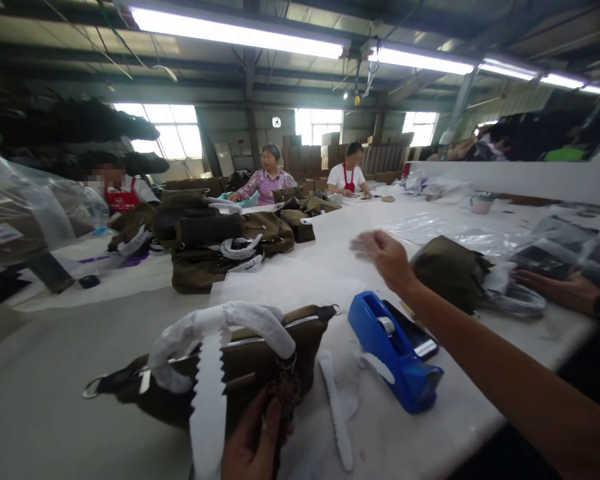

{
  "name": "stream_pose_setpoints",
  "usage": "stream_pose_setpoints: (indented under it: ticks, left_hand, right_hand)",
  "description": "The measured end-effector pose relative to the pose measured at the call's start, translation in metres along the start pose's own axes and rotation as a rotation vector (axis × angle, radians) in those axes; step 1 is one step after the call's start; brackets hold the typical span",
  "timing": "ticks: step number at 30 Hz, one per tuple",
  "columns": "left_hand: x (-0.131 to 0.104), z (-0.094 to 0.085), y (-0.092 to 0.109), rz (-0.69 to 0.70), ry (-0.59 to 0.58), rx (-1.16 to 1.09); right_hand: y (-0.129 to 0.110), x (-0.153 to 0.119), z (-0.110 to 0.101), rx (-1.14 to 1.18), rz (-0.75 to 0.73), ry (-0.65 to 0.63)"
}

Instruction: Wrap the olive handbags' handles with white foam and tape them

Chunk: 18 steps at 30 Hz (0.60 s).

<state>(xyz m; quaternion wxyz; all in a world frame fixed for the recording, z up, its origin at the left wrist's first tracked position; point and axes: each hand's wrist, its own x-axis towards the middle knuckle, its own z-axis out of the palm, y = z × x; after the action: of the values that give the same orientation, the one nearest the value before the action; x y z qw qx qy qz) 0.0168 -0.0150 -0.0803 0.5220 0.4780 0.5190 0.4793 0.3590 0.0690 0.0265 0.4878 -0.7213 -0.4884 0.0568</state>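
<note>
A dark olive handbag [300, 333] with a silver zip and metal end rings lies in front of me. White wrapping covers its handle [275, 323]. A notched white strip [209, 400] stands up across the bag and handle. At the lower middle, my left hand [253, 440] is closed, its thumb and fingers on a brown patterned bag charm [283, 393] below a ring. My right hand [380, 253] is stretched out over the white table, beyond a blue tape dispenser [395, 353]. Its fingers look extended and smeared by motion, with nothing visible in them.
Another notched white strip [335, 407] lies beside the dispenser, near a phone [415, 330]. Olive bags [205, 260] are piled at the back left. At right, a co-worker's hand [560, 290] is near another olive bag [450, 270]. Several people work behind the table.
</note>
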Motion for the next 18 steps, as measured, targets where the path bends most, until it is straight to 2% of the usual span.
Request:
stream_pose_setpoints:
  ticks: [1,3,4,6,8,10,12,15,18]
  left_hand:
    - [-0.002,0.0,0.003,0.0,-0.008,0.002]
    - [-0.008,0.001,0.01,-0.011,-0.041,0.006]
    - [-0.011,0.002,0.014,-0.019,-0.062,0.012]
    - [-0.016,0.001,0.021,-0.029,-0.102,0.039]
    - [-0.018,-0.002,0.028,-0.032,-0.138,0.085]
    - [-0.019,-0.005,0.033,-0.031,-0.162,0.119]
    - [-0.02,-0.009,0.035,-0.031,-0.178,0.117]
    - [-0.026,-0.011,0.035,-0.037,-0.205,0.077]
    - [-0.034,-0.013,0.038,-0.033,-0.23,0.053]
  right_hand:
    - [-0.004,-0.019,-0.016,0.124,-0.004,0.035]
    - [-0.006,-0.063,-0.045,0.523,0.056,0.096]
    - [-0.004,-0.086,-0.057,0.605,0.109,0.066]
    - [0.005,-0.131,-0.076,0.628,0.264,-0.105]
    - [0.017,-0.17,-0.085,0.611,0.386,-0.312]
    - [0.028,-0.2,-0.082,0.594,0.458,-0.484]
    - [0.033,-0.221,-0.068,0.58,0.464,-0.59]
    - [0.031,-0.238,-0.035,0.562,0.395,-0.675]
    - [0.026,-0.243,-0.002,0.575,0.319,-0.665]
